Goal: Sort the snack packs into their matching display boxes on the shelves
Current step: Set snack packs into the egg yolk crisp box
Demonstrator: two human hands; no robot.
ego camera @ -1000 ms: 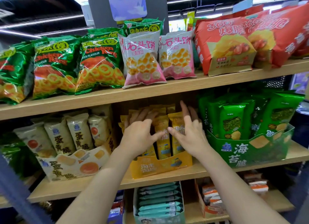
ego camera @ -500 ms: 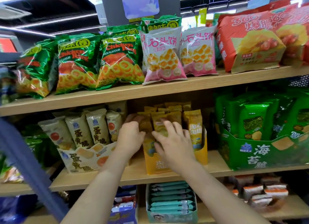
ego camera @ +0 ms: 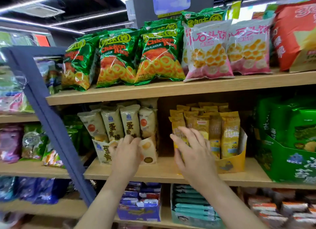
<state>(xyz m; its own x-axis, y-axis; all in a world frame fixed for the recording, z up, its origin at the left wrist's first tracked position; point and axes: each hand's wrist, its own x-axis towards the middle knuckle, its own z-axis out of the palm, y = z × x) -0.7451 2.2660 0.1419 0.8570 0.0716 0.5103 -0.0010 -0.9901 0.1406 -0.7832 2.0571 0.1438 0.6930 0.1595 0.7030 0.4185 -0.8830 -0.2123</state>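
On the middle shelf (ego camera: 162,173) stands a yellow display box (ego camera: 232,163) filled with upright yellow snack packs (ego camera: 229,134). My right hand (ego camera: 193,151) is spread over the box's left front, fingers straight, touching the packs there. To the left, a cream display box (ego camera: 102,151) holds cream egg-yolk packs (ego camera: 111,122). My left hand (ego camera: 128,153) lies against that box's front right, fingers reaching the packs; whether it grips one is hidden.
A green seaweed-snack box (ego camera: 290,160) fills the shelf's right end. Green chicken-flavour bags (ego camera: 119,57), pink-and-white bags (ego camera: 208,50) and red bags (ego camera: 294,37) line the top shelf. A blue frame post (ego camera: 47,119) slants across the left. Teal packs (ego camera: 191,206) sit below.
The view has swung left. My left hand has moved from the yellow box to the cream egg-yolk box. My right hand stays at the yellow box's left front.
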